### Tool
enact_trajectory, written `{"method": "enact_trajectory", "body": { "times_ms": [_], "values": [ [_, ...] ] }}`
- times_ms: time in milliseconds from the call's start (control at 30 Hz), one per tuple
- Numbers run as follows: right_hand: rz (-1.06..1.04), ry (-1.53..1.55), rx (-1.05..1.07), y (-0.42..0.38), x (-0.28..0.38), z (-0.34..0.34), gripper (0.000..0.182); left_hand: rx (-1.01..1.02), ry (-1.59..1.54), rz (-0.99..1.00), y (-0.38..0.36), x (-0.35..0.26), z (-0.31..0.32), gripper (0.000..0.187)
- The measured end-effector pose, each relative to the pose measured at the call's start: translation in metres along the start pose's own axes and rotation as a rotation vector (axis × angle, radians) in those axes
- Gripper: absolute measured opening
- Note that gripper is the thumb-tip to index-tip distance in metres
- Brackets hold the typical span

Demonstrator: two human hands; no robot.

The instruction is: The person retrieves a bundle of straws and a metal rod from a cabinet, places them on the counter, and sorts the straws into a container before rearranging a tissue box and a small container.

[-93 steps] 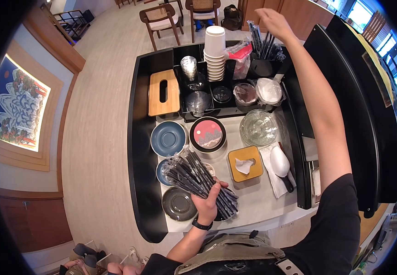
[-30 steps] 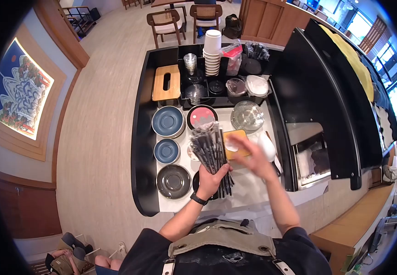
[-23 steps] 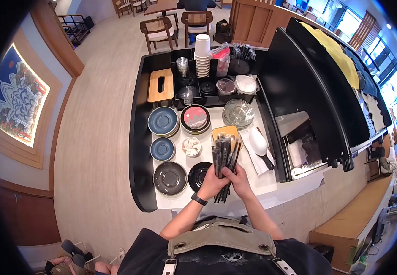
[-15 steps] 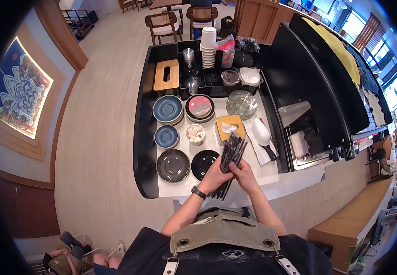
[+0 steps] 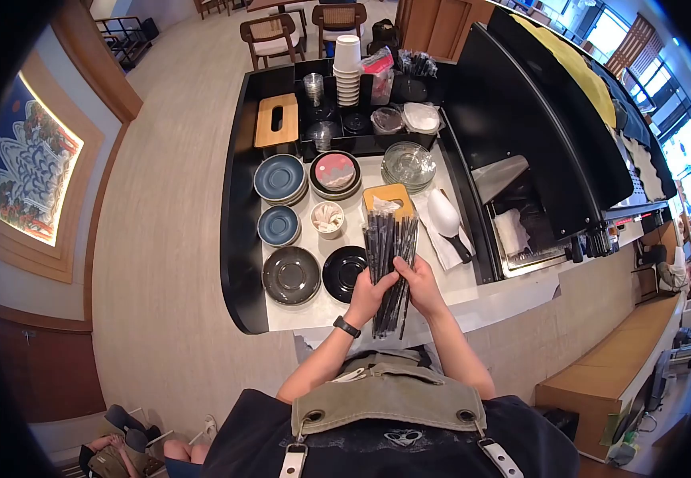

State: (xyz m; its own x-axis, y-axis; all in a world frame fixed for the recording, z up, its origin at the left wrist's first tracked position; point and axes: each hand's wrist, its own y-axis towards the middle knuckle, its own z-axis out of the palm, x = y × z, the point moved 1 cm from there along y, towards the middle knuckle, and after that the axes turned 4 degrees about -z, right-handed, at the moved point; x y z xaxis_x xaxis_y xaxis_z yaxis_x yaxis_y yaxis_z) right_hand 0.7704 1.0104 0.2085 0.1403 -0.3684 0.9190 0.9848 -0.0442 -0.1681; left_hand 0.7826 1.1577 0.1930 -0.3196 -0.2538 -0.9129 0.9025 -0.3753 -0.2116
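A bundle of black straws (image 5: 390, 239), apparently in clear wrappers, stands almost upright between my hands in front of my apron. My left hand (image 5: 369, 295) is wrapped round its left side, a dark band on the wrist. Against the right side my right hand (image 5: 423, 288) is closed, its thumb across the straws near the left thumb. The upper ends spread slightly and cover part of a wooden-topped tissue box (image 5: 388, 193). Left of the bundle lies a black saucer (image 5: 341, 275), with a dark grey plate (image 5: 291, 275) beside it.
Blue plates (image 5: 280, 177), a pink-topped stack (image 5: 335, 171) and a cup of packets (image 5: 329, 218) stand on the counter. Glass plates (image 5: 409, 166) and a white scoop (image 5: 443, 213) lie right. Paper cups (image 5: 347, 68) rise behind. A black machine (image 5: 533, 119) borders the right side.
The straw bundle has turned from leaning right to nearly upright, and its top has fanned wider. Both hands still grip it. The counter items appear slightly further left and higher.
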Motion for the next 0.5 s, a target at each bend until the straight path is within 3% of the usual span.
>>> {"method": "enact_trajectory", "body": {
  "times_ms": [500],
  "values": [
    [-0.181, -0.213, -0.148, 0.001, 0.014, 0.010, 0.026, -0.137, 0.245, 0.057, 0.005, -0.012, 0.015, 0.029]
  ]
}}
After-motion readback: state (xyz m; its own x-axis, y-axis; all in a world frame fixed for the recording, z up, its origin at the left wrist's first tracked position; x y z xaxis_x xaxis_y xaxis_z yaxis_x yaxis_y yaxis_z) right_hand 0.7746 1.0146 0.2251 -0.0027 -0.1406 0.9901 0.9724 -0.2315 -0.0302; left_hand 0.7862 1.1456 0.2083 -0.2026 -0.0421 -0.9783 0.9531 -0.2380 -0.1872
